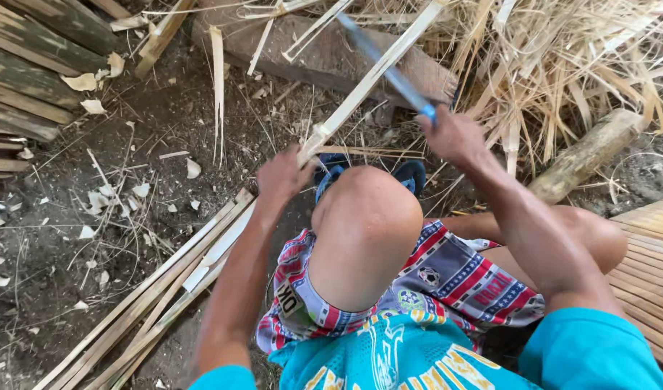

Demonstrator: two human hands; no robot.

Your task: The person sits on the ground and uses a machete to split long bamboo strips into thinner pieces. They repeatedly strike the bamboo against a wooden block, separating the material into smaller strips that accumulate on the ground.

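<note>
Squatting on bare dirt, a person works a bamboo strip (367,79) w/ a blade, seen from above over their raised knee (364,224), the landmark here.

Left hand (282,177), just up and left of the knee, has fingers closed round the strip's near end. From there the strip slants up and away to the right, over a flat wood block (317,54) on the ground beyond the knee.

Right hand (454,136), up and right of the knee, is fisted on the blue handle of a long knife (385,65); the blade looks motion-blurred and crosses the strip well beyond the knee.

Left of the knee: a bundle of split strips (165,289) on the ground, w/ pale chips scattered past it. Far right of the knee: a heap of dry shavings (562,65) and a short log (584,155). A blue sandal (411,177) peeks out just behind the knee.

Risks, as I judge them: the blade may glance off the hard bamboo and run down toward the left hand or the bare knee, since both sit in line w/ the strip. Split edges could also cut the gripping fingers if the strip twists or slips.
</note>
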